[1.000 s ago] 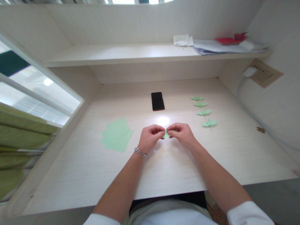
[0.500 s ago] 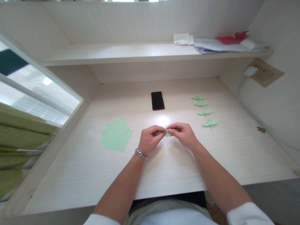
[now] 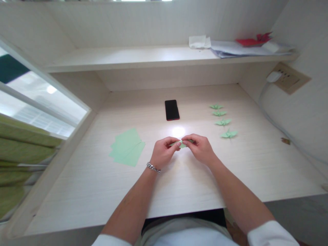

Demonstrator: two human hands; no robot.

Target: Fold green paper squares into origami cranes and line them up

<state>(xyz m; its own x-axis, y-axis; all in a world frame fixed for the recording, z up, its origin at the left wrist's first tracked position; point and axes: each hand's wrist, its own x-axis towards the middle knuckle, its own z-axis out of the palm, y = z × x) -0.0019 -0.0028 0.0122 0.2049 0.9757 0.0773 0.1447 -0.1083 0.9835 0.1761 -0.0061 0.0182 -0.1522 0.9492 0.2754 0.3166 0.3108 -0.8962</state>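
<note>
Both my hands meet over the middle of the pale wooden desk (image 3: 179, 191). My left hand (image 3: 164, 152), with a metal bracelet at the wrist, pinches the left side of a small folded green paper piece (image 3: 182, 145). My right hand (image 3: 200, 148) pinches its right side. The fingers of both hands are curled and closed on the paper, which is mostly hidden between them. A stack of flat green paper sheets (image 3: 127, 147) lies to the left of my hands. Several finished green paper cranes (image 3: 223, 122) stand in a row to the right.
A black phone (image 3: 171, 110) lies face up beyond my hands. A shelf (image 3: 143, 56) above the desk holds papers (image 3: 230, 49) and a red folded paper thing (image 3: 252, 40). A wall socket with a white plug (image 3: 274, 77) and cable is at right. A window is at left.
My hands stay in place. The fingers have shifted slightly on the green paper, drawing closer together over it.
</note>
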